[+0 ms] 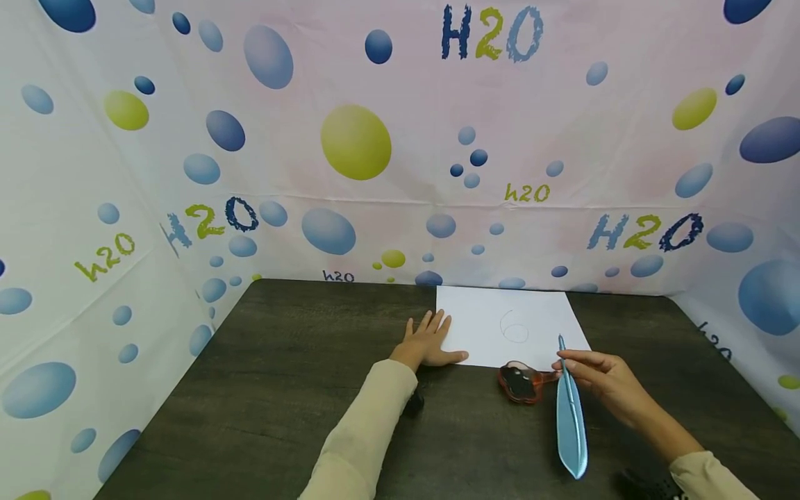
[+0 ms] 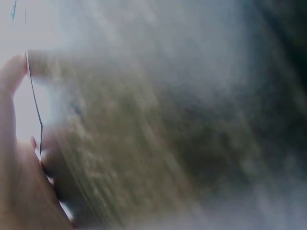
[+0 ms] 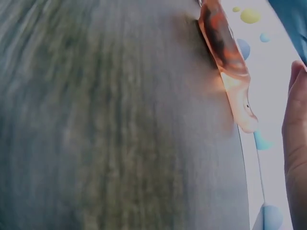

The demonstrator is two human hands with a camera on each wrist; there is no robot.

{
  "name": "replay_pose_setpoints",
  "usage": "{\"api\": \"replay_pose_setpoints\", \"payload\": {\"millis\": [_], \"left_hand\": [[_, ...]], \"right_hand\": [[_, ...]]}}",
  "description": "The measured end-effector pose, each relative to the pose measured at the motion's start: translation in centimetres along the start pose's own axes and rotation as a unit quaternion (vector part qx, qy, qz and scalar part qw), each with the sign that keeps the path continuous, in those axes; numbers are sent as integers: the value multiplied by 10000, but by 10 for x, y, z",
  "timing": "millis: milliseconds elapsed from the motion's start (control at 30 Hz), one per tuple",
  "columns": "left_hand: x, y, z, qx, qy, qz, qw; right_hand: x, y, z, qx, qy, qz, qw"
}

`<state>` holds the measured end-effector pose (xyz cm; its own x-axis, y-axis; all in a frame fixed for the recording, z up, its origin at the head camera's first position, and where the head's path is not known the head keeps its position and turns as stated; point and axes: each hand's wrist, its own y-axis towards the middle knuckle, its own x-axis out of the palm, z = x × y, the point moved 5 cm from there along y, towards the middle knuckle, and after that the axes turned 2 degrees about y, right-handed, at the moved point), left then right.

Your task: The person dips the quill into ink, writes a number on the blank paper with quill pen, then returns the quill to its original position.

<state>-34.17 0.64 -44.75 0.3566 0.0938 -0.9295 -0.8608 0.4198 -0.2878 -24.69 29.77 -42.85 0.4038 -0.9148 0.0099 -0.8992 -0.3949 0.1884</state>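
My left hand (image 1: 431, 345) rests with fingers spread on the left edge of a white sheet of paper (image 1: 471, 312). In the left wrist view, that hand (image 2: 24, 182) shows along the left side beside the paper's edge. A thin, faint figure like a 6 (image 1: 514, 328) is drawn on the sheet. My right hand (image 1: 600, 375) pinches a light blue feather-shaped pen (image 1: 571, 430), its thin end over the sheet's right part and its broad end towards me. Orange-framed sunglasses (image 1: 521, 383) lie by the sheet's near edge, left of the right hand's fingertips.
A dark wooden table (image 1: 300, 368) bears everything. Behind it and at the sides hangs a white cloth (image 1: 412, 243) printed with blue and green dots and H2O lettering. A small black object (image 1: 414, 404) shows at the left wrist.
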Motion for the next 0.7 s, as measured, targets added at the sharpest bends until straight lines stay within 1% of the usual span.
{"api": "replay_pose_setpoints", "payload": {"millis": [167, 300, 433, 567, 700], "left_hand": [[1, 1, 0, 4, -30, -13, 10000], [1, 1, 0, -3, -27, -14, 10000], [2, 1, 0, 2, 0, -35, 10000], [1, 1, 0, -14, -16, -53, 10000], [1, 4, -1, -35, -9, -62, 10000]], "right_hand": [[0, 0, 3, 150, 345, -266, 9989], [0, 0, 7, 552, 480, -505, 9960], [-1, 0, 10, 963, 240, -583, 9934], [-1, -1, 9, 1188, -184, -618, 9908], [-3, -3, 10, 1572, -595, -611, 9839]]}}
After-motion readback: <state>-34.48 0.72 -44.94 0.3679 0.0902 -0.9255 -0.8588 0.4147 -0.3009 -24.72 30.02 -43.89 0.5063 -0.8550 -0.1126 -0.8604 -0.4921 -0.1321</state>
